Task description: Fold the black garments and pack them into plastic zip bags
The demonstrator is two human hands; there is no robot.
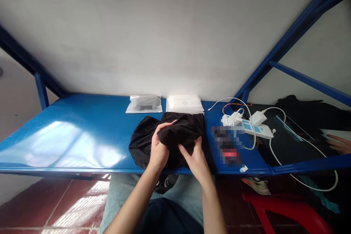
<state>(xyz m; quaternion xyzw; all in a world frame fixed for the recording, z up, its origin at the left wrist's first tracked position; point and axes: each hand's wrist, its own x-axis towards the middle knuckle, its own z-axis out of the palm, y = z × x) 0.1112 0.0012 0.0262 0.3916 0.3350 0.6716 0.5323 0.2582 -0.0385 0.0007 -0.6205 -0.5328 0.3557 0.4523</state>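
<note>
A black fabric garment (145, 135) lies bunched on the blue tabletop in front of me; its exact kind I cannot make out. My left hand (159, 150) is closed on a raised fold of it, thumb along the top edge. Gripping the same fold from the right, my right hand (196, 155) has its thumb and fingers pressed into the cloth. More black cloth spreads beneath and behind both hands, up to the white packets at the back.
A frosted zip bag (144, 104) and a stack of white plastic packets (184, 104) lie by the wall. On the right are a power strip (255, 127) with chargers, a white cable (255, 142) and a blurred-out item (227, 146). Another person's hand (340, 143) shows far right, above a red stool (285, 208).
</note>
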